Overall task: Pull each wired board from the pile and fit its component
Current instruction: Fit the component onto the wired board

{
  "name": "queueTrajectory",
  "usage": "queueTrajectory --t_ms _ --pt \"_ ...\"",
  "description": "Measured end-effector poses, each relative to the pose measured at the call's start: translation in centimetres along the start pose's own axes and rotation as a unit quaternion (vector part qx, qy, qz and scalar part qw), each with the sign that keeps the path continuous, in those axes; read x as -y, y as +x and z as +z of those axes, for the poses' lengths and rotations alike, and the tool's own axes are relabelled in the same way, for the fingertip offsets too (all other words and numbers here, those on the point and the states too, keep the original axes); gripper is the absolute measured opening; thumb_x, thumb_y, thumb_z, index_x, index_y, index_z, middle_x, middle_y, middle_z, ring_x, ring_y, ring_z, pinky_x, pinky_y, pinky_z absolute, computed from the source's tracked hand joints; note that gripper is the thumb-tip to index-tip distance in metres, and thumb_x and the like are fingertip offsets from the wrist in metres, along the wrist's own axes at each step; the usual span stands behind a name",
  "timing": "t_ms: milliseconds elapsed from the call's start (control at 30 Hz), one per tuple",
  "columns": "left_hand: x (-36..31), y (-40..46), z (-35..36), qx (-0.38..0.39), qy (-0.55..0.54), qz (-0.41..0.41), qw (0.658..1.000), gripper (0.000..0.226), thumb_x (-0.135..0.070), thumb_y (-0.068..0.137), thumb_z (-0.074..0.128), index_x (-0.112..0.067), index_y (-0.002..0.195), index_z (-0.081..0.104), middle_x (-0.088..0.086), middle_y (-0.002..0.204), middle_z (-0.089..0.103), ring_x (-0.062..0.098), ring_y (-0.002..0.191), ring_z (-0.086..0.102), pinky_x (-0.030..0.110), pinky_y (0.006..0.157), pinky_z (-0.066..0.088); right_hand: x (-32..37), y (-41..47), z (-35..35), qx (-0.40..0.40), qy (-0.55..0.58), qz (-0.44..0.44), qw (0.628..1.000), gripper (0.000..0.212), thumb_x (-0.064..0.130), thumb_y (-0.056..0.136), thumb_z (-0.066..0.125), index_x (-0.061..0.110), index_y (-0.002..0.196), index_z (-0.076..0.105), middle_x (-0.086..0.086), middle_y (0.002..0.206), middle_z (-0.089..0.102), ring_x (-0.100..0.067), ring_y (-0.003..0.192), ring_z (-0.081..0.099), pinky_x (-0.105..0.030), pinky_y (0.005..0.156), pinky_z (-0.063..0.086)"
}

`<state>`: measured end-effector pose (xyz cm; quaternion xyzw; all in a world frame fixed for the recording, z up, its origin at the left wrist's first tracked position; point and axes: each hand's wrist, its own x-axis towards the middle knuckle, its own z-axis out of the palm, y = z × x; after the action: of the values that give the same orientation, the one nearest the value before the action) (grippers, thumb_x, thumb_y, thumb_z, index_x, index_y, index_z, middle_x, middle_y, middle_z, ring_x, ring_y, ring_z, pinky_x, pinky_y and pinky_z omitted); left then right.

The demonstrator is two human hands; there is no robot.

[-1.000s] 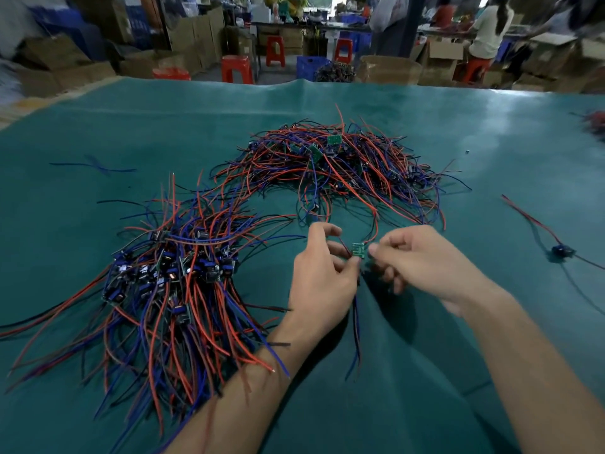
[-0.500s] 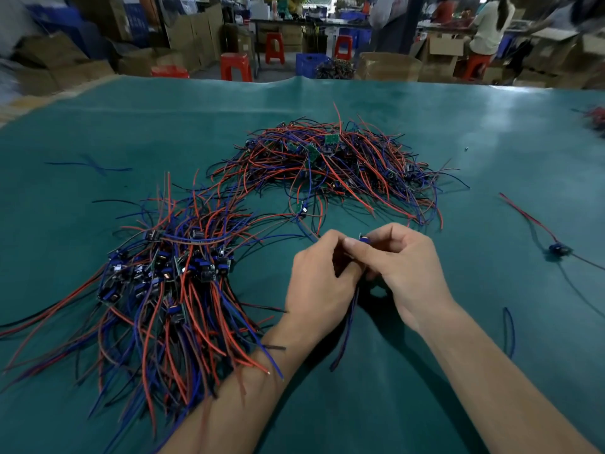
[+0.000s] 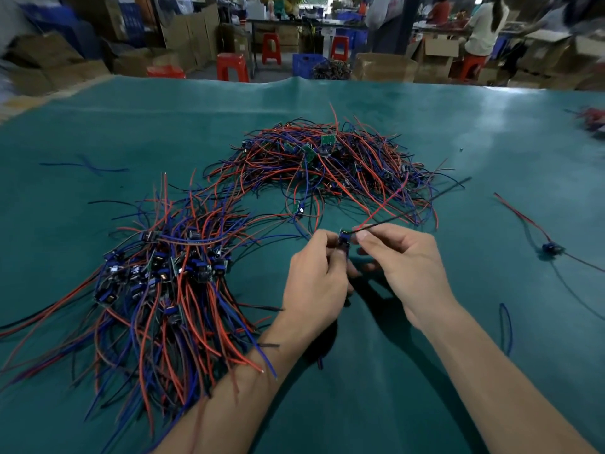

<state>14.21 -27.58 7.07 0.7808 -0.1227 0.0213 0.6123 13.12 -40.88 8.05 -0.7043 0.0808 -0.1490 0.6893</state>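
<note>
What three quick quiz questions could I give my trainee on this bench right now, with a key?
1. True or false: both hands are on the same small board.
2. Which pile holds boards with blue parts already on them? A) the near pile by the left forearm B) the far pile C) neither
3. Fill in: the loose wired piece lying alone on the green cloth is on the person's ___ side.

Key:
1. True: the left hand and right hand both pinch it.
2. A
3. right
</note>
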Motion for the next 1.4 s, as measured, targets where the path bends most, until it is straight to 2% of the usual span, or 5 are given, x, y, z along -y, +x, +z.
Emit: queueTrajectory --t_ms 333,500,900,1133,1400 --pt "-0.4 0.1 -0.3 0.031 0.078 0.016 0.996 0.020 -0.016 0.104 0.044 -0.014 0.094 0.062 -0.003 0.074 0.055 0.031 0.081 0.056 0.040 0.071 0.042 0.5 -0.1 -0.3 0.019 0.033 -0.025 0.999 0.011 0.009 0.085 0.078 0.018 0.088 0.083 -0.004 0.091 0.080 -0.009 0.076 0.070 -0.018 0.056 0.050" --pt "-0.5 0.0 -0.3 0.053 0.088 0.046 0.994 0.026 -0.019 0.106 0.046 -0.010 0.086 0.061 -0.006 0.061 0.049 0.019 0.063 0.046 0.037 0.065 0.038 0.7 0.2 -0.7 -0.026 0.006 -0.047 0.999 0.016 0.011 0.085 0.079 0.022 0.074 0.081 0.002 0.080 0.077 -0.007 0.067 0.061 -0.018 0.051 0.045" --pt "-0.4 -0.2 -0.2 0.036 0.105 0.048 0.993 0.023 -0.021 0.107 0.042 -0.020 0.088 0.055 -0.012 0.060 0.048 0.014 0.060 0.042 0.034 0.061 0.030 2.2 1.8 -5.2 -0.301 0.131 -0.007 0.945 0.022 0.016 0.097 0.067 0.013 0.075 0.066 -0.003 0.074 0.066 -0.009 0.054 0.049 -0.023 0.050 0.040" --pt "-0.5 -0.2 -0.4 -0.027 0.051 0.052 0.997 0.027 -0.021 0.107 0.043 -0.022 0.080 0.046 -0.010 0.060 0.047 0.009 0.057 0.042 0.037 0.061 0.032 1.2 -0.8 0.1 0.030 -0.005 -0.009 1.000 0.019 0.035 0.087 0.075 0.016 0.090 0.077 -0.005 0.082 0.076 -0.012 0.071 0.065 -0.023 0.054 0.051" --pt "-0.4 -0.2 -0.2 0.027 0.096 0.114 0.988 0.025 -0.021 0.102 0.056 -0.016 0.078 0.055 -0.009 0.057 0.047 0.014 0.057 0.043 0.035 0.061 0.035 2.0 -0.2 -1.3 -0.093 -0.001 -0.121 0.988 0.016 0.008 0.087 0.078 0.020 0.076 0.075 0.004 0.069 0.068 -0.007 0.062 0.054 -0.020 0.057 0.047"
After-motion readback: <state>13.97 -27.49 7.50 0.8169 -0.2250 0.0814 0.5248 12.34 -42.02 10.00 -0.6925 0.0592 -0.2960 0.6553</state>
